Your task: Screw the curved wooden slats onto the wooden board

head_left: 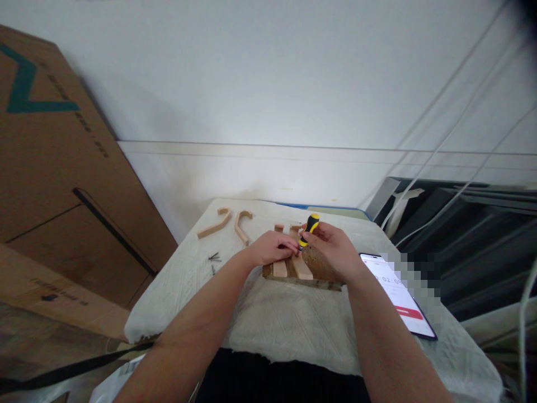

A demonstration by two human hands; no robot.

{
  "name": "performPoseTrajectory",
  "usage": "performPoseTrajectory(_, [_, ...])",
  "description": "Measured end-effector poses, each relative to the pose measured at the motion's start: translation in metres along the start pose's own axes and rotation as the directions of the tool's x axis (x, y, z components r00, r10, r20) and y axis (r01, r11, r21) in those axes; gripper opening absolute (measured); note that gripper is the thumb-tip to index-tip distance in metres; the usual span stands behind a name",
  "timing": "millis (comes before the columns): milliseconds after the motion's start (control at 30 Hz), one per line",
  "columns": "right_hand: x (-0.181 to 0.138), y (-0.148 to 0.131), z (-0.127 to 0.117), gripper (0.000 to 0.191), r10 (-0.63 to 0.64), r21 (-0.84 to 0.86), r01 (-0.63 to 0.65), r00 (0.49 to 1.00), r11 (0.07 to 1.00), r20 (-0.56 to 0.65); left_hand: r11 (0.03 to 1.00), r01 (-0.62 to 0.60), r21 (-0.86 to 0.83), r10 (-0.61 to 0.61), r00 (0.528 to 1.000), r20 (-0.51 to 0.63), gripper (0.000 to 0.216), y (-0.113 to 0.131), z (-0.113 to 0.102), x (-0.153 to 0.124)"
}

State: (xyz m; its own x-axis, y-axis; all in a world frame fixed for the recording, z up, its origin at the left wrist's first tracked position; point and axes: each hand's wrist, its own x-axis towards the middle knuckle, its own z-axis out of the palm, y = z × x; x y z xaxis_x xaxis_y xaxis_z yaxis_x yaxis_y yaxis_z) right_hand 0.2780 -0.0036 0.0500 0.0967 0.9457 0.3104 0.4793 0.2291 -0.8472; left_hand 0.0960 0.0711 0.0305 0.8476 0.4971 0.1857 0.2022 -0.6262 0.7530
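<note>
A small wooden assembly point(293, 270) of pale slats on a darker base lies on the cloth-covered table point(277, 319). My right hand point(331, 249) is closed round a screwdriver point(309, 228) with a yellow and black handle, its tip pointing down at the slats. Just left of it, my left hand point(273, 247) rests on the assembly, fingers pinched together at the screwdriver's tip. What the fingers pinch is too small to see.
Two curved wooden pieces point(229, 224) lie at the table's far left, with a few dark screws point(214, 258) nearer me. A phone point(398, 294) with a lit screen lies to the right. A big cardboard box point(59, 179) leans at left; cables hang at right.
</note>
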Motion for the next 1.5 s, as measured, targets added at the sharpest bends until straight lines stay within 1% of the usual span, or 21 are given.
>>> performPoseTrajectory(133, [-0.0006, -0.0026, 0.0021, 0.037, 0.059, -0.194, -0.095, 0.982, 0.976, -0.181, 1.000, 0.013, 0.012, -0.013, 1.000, -0.007, 0.024, 0.0014, -0.0002, 0.0001])
performPoseTrajectory(167, [-0.0008, -0.0031, 0.0026, 0.036, 0.055, -0.180, -0.087, 0.983, 0.980, -0.176, 1.000, 0.019, 0.004, -0.019, 1.000, -0.007, 0.024, 0.0017, -0.0003, 0.0002])
performPoseTrajectory(267, [-0.0012, -0.0033, 0.0030, 0.031, 0.004, -0.023, -0.004, 1.000, 1.000, -0.012, 1.000, 0.014, -0.005, -0.014, 1.000, 0.000, 0.025, 0.0021, -0.0007, 0.0003])
performPoseTrajectory(300, [-0.0013, -0.0029, 0.0031, 0.031, 0.003, -0.006, -0.003, 1.000, 1.000, 0.009, 1.000, 0.007, 0.006, -0.007, 1.000, 0.001, 0.025, 0.0022, -0.0009, 0.0003])
performPoseTrajectory(333, [-0.0012, -0.0024, 0.0032, 0.032, 0.019, -0.027, -0.020, 1.000, 0.999, -0.010, 1.000, 0.000, 0.023, 0.000, 1.000, 0.002, 0.024, 0.0022, -0.0011, 0.0003])
performPoseTrajectory(433, [-0.0004, -0.0005, 0.0047, 0.039, 0.081, -0.134, -0.103, 0.984, 0.986, -0.158, 0.998, -0.006, 0.064, 0.006, 1.000, -0.002, 0.022, 0.0018, -0.0012, 0.0004])
performPoseTrajectory(467, [-0.0001, 0.0002, 0.0052, 0.040, 0.080, -0.105, -0.097, 0.985, 0.990, -0.156, 0.998, -0.005, 0.064, 0.005, 1.000, -0.007, 0.022, 0.0016, -0.0011, 0.0005])
performPoseTrajectory(567, [0.0007, 0.0018, 0.0059, 0.037, 0.037, 0.063, -0.036, 0.999, 0.997, -0.007, 0.999, 0.003, 0.034, -0.003, 1.000, -0.008, 0.025, 0.0002, -0.0005, 0.0006])
performPoseTrajectory(600, [0.0008, 0.0017, 0.0058, 0.036, 0.039, 0.066, -0.039, 0.999, 0.997, -0.001, 1.000, 0.004, 0.030, -0.003, 1.000, -0.005, 0.026, -0.0003, -0.0003, 0.0007])
performPoseTrajectory(700, [-0.0003, -0.0009, 0.0041, 0.038, 0.079, -0.060, -0.086, 0.990, 0.994, -0.117, 0.999, 0.002, 0.052, -0.002, 1.000, -0.003, 0.025, -0.0007, 0.0000, 0.0009])
performPoseTrajectory(733, [-0.0010, -0.0022, 0.0029, 0.038, 0.073, -0.071, -0.082, 0.990, 0.994, -0.117, 0.998, 0.005, 0.056, -0.005, 1.000, -0.005, 0.024, -0.0004, 0.0000, 0.0010])
performPoseTrajectory(800, [-0.0025, -0.0046, -0.0001, 0.035, 0.022, -0.004, -0.022, 1.000, 1.000, -0.005, 0.999, 0.017, 0.039, -0.017, 1.000, -0.007, 0.024, 0.0006, -0.0001, 0.0013])
performPoseTrajectory(867, [-0.0033, -0.0054, -0.0030, 0.031, -0.025, 0.058, 0.019, 0.993, 0.998, 0.115, 1.000, 0.025, 0.016, -0.025, 1.000, -0.005, 0.024, 0.0021, -0.0002, 0.0014])
performPoseTrajectory(900, [-0.0033, -0.0052, -0.0038, 0.030, -0.018, 0.041, 0.013, 0.993, 0.999, 0.115, 1.000, 0.026, 0.013, -0.026, 1.000, -0.003, 0.023, 0.0028, -0.0003, 0.0013])
performPoseTrajectory(1000, [-0.0017, -0.0025, -0.0025, 0.032, 0.053, -0.106, -0.056, 0.998, 0.993, -0.025, 0.999, 0.026, 0.044, -0.026, 1.000, -0.003, 0.021, 0.0041, -0.0008, 0.0011])
performPoseTrajectory(1033, [-0.0011, -0.0013, -0.0013, 0.033, 0.055, -0.116, -0.061, 0.997, 0.991, -0.050, 0.998, 0.029, 0.055, -0.029, 1.000, -0.004, 0.020, 0.0040, -0.0009, 0.0010])
performPoseTrajectory(1167, [-0.0001, 0.0015, 0.0030, 0.033, -0.014, 0.071, 0.012, 1.000, 0.997, 0.023, 0.999, 0.022, 0.036, -0.022, 1.000, 0.001, 0.025, 0.0014, -0.0010, 0.0008])
performPoseTrajectory(1333, [-0.0016, -0.0001, 0.0033, 0.036, 0.074, -0.027, -0.078, 0.992, 0.997, -0.107, 0.999, -0.002, 0.046, 0.002, 1.000, 0.005, 0.023, -0.0007, -0.0010, 0.0011])
performPoseTrajectory(1400, [-0.0018, -0.0008, 0.0020, 0.035, 0.055, 0.071, -0.050, 0.996, 0.996, -0.066, 0.999, 0.006, 0.050, -0.006, 1.000, -0.002, 0.022, -0.0006, -0.0008, 0.0013])
performPoseTrajectory(1467, [-0.0012, -0.0018, 0.0015, 0.034, 0.020, 0.178, -0.022, 1.000, 0.984, 0.013, 0.999, 0.007, 0.036, -0.007, 1.000, -0.004, 0.023, -0.0004, -0.0004, 0.0013])
performPoseTrajectory(1500, [-0.0007, -0.0028, 0.0023, 0.033, 0.023, 0.177, -0.029, 0.999, 0.984, 0.036, 1.000, 0.002, 0.030, -0.002, 1.000, -0.004, 0.025, -0.0002, -0.0004, 0.0013])
